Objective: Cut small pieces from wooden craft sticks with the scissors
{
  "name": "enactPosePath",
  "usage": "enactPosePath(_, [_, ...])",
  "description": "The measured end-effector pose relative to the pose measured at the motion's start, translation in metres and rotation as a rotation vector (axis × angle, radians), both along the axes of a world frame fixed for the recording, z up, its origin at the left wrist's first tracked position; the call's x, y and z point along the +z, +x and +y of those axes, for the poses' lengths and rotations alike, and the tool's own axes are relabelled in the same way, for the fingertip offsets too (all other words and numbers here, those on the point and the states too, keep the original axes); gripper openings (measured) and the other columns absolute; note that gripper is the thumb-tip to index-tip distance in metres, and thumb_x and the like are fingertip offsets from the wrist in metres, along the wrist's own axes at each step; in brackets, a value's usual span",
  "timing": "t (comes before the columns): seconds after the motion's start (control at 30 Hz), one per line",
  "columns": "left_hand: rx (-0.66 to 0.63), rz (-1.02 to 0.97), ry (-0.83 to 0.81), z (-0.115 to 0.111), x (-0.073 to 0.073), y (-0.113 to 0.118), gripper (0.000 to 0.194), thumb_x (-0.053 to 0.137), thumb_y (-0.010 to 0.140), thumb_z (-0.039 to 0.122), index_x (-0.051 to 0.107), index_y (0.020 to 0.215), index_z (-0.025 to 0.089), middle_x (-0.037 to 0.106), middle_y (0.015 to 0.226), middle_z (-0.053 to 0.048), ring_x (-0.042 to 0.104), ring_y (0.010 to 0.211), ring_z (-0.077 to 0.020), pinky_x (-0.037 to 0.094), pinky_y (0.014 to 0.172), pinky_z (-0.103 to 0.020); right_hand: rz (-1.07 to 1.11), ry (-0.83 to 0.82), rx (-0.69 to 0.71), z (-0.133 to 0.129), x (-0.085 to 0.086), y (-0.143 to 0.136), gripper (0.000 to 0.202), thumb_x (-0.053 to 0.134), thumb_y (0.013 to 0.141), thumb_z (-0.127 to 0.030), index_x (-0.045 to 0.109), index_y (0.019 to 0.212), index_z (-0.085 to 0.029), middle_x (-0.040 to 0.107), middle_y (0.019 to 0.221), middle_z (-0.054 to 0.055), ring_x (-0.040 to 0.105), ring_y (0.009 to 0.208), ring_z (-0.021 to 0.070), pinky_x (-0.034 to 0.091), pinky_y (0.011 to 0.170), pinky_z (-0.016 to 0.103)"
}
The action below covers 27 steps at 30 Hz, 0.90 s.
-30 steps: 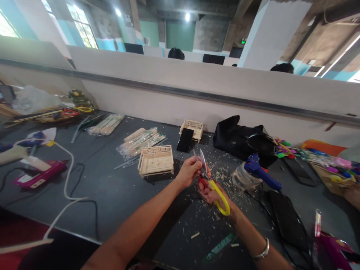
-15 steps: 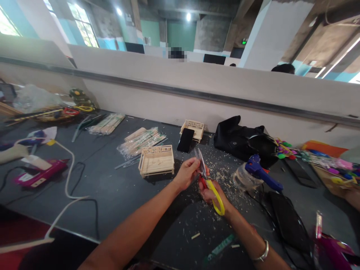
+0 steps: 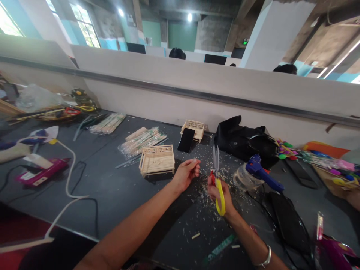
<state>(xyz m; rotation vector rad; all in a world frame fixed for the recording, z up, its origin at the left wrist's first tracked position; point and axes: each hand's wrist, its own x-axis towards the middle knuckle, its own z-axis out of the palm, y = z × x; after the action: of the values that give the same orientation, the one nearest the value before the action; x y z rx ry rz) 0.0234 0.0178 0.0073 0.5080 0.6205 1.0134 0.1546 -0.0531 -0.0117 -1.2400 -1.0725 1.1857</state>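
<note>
My right hand (image 3: 218, 192) is closed on scissors (image 3: 219, 195) with yellow and red handles, blades pointing away from me and slightly parted. To its left, my left hand (image 3: 187, 173) has its fingers pressed together in a pinch; whatever they hold is too small to make out. Left of that hand stands a small wooden stick tray with a railed back (image 3: 157, 161). Behind, a black phone (image 3: 186, 140) leans on a second small wooden stick piece (image 3: 197, 126). Tiny pale cuttings (image 3: 206, 187) lie scattered around and under my hands.
Bagged sticks (image 3: 146, 140) lie behind the tray. A blue glue gun (image 3: 263, 174) rests on a clear container, near a black bag (image 3: 242, 137). Pink devices sit at left (image 3: 42, 172) and lower right (image 3: 334, 249). A cord (image 3: 71, 161) crosses the left side; a low partition (image 3: 180, 101) runs behind.
The scissors and my right hand have moved right, away from my left hand. My left hand has shifted slightly, its fingers now clear of the blades.
</note>
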Motion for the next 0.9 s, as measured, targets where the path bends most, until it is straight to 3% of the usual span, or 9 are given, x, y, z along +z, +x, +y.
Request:
enactPosePath(0.07, [-0.005,-0.010,0.066,0.003,0.003,-0.005,0.020,0.078,0.064,0.022,0.067,0.074,0.008,0.057,0.055,0.002,0.050,0.044,-0.0046,0.042,0.044,-0.017,-0.224,0.106,-0.101,0.000,0.003,0.004,0.013,0.056,0.054,-0.024,0.050,0.065,-0.022,0.046,0.055,-0.006,0.036,0.048,0.0088,0.030,0.046,0.022])
enactPosePath(0.2, [-0.018,-0.030,0.148,0.007,0.006,-0.011,0.023,0.078,0.063,0.021,0.069,0.080,0.008,0.062,0.062,-0.001,0.053,0.049,-0.0051,0.046,0.050,-0.018,-0.472,0.141,-0.144,0.001,0.005,0.009,0.014,0.054,0.056,-0.023,0.050,0.069,-0.024,0.052,0.060,-0.003,0.043,0.055,0.0133,0.035,0.053,0.026])
enactPosePath(0.5, [-0.255,0.028,-0.035,0.011,0.000,-0.015,0.008,0.059,0.079,0.010,0.067,0.080,0.008,0.071,0.072,-0.011,0.067,0.062,-0.0134,0.053,0.054,-0.019,-0.523,0.142,-0.153,0.003,-0.001,0.005,0.020,0.050,0.056,-0.025,0.048,0.075,-0.024,0.052,0.061,-0.003,0.044,0.055,0.0144,0.035,0.054,0.026])
enactPosePath(0.7, [-0.239,0.092,-0.071,0.008,0.000,-0.020,0.015,0.052,0.085,0.012,0.064,0.076,0.009,0.071,0.071,-0.010,0.066,0.057,-0.0124,0.049,0.045,-0.017,-0.567,0.124,-0.157,0.003,-0.006,0.007,0.020,0.052,0.056,-0.027,0.049,0.075,-0.024,0.053,0.061,-0.003,0.046,0.055,0.0144,0.035,0.054,0.026])
enactPosePath(0.9, [-0.281,0.079,-0.025,0.008,-0.009,-0.023,0.023,0.053,0.087,0.023,0.061,0.071,0.009,0.068,0.060,-0.007,0.060,0.045,-0.0104,0.041,0.037,-0.016,-0.647,0.148,-0.142,0.003,-0.013,0.006,0.010,0.049,0.059,-0.024,0.046,0.069,-0.024,0.047,0.054,-0.005,0.042,0.051,0.0128,0.031,0.050,0.024])
